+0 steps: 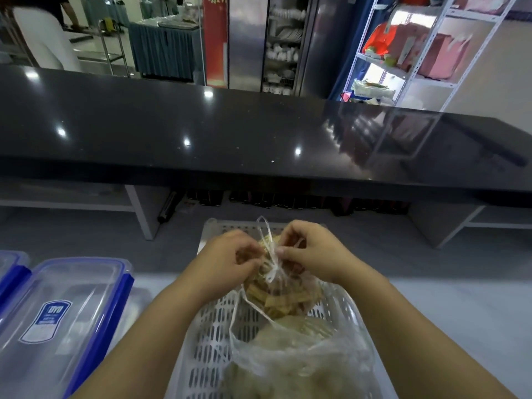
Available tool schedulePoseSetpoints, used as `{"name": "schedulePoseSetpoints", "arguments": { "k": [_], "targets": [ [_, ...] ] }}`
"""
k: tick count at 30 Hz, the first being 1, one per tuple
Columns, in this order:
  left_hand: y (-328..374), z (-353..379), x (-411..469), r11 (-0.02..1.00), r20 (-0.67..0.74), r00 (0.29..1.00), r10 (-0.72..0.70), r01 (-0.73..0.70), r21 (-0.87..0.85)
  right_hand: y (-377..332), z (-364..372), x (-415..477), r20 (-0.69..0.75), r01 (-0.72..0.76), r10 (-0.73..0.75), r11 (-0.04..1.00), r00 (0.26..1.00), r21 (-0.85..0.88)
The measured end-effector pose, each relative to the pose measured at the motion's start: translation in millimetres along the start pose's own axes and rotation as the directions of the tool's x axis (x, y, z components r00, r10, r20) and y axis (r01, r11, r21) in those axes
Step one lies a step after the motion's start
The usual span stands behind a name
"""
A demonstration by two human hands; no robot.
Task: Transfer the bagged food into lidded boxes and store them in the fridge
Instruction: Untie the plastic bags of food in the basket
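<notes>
Where the view is nearest, a loose bag (pixel 302 358) of pale food lies in a white slotted basket (pixel 207 341) on the grey counter (pixel 446 312), and its crumpled plastic covers much of the basket's near end. Just left of the basket stands a clear box (pixel 66 312) with its blue-clipped lid on. A second box (pixel 11 272) shows only a corner at the frame's edge. Further in, a tied bag (pixel 282 295) of tan strips sits up over the basket's middle, touching the loose bag; whether its base rests in the basket cannot be told. The left hand (pixel 230 254) and right hand (pixel 311 251) meet at its knot (pixel 273 270). The fingers of both are curled and pinch the twisted plastic on either side of the knot, and the hands hide the bag's top. Beyond the counter, dark bottles (pixel 288 201) stand in a row under a glossy black ledge (pixel 230 125). Past it are a glass-door cabinet (pixel 283 47) of white dishes, a metal rack (pixel 408 61) with pink and orange packs at right, and a person (pixel 43 38) in white at far left.
</notes>
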State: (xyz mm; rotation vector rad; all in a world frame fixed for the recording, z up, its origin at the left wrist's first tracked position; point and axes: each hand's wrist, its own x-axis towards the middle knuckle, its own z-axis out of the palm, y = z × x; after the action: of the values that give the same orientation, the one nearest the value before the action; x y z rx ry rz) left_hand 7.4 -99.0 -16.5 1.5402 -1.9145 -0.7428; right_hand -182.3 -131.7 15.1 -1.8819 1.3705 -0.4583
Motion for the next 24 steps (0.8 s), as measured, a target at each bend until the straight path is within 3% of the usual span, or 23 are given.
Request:
{"name": "schedulePoseSetpoints", "arguments": {
  "k": [5, 12, 16, 20, 24],
  "targets": [
    [-3, 7, -2, 0.999, -0.018, 1.0, -0.024, 0.023, -0.035, 5, 6, 0, 0.063, 0.055, -0.052, 0.997, 0.997, -0.055],
    [1, 11, -8, 0.999, -0.012, 0.999, -0.029, 0.029, -0.035, 7, 5, -3, -0.146, 0.041, -0.036, 0.999, 0.989, 0.027],
    [4, 11, -6, 0.999, 0.008, 1.0, -0.029, 0.029, -0.013, 17, -5, -8, -0.482, 0.166, -0.158, 0.986, 0.862, -0.026],
    [5, 11, -5, 1.0, -0.008, 1.0, -0.03, 0.03, 0.004, 28, -14, -14, -0.691, 0.216, -0.107, 0.974, 0.715, 0.072],
    [7, 13, -5, 0.999, -0.034, 0.998, -0.046, 0.047, 0.025, 33, -11, -18, -0.57, 0.182, 0.006, 0.945, 0.822, 0.273]
  ]
}}
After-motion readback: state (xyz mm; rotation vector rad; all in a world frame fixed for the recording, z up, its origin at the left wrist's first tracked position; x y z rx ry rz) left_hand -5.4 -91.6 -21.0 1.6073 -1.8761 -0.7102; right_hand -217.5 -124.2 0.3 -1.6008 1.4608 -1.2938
